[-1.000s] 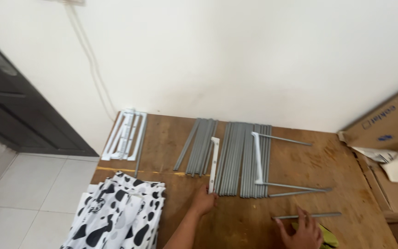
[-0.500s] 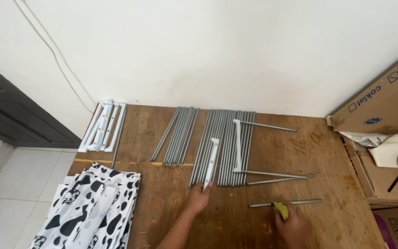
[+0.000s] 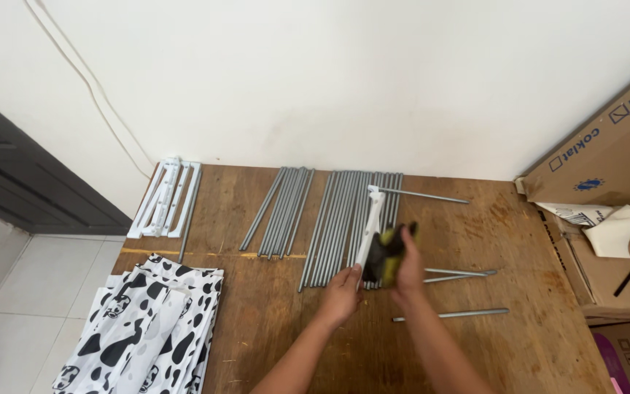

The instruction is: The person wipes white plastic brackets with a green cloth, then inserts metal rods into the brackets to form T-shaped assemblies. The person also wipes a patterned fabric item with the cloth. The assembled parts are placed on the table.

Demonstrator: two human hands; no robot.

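Observation:
My left hand (image 3: 343, 293) grips the near end of a white plastic bar (image 3: 371, 222) that lies across a row of grey metal rods (image 3: 333, 222) on the wooden table (image 3: 519, 343). Just to its right, my right hand (image 3: 407, 268) is closed on a small yellow and black object (image 3: 386, 252), held right beside the bar. I cannot tell what that object is. A second bundle of grey rods (image 3: 284, 210) lies further left. Three single rods lie apart: one near my right forearm (image 3: 452, 314), one above it (image 3: 464, 274), one at the back (image 3: 426, 195).
White plastic frame parts (image 3: 166, 198) lie at the table's back left corner. A folded black-and-white cow-print fabric (image 3: 147, 328) hangs over the front left edge. Open cardboard boxes (image 3: 607, 160) stand to the right. A dark door (image 3: 16, 182) and tiled floor are left.
My right hand has left the loose rod at the front right and risen to the white bar, now holding the yellow and black object. My left hand stays at the bar's end.

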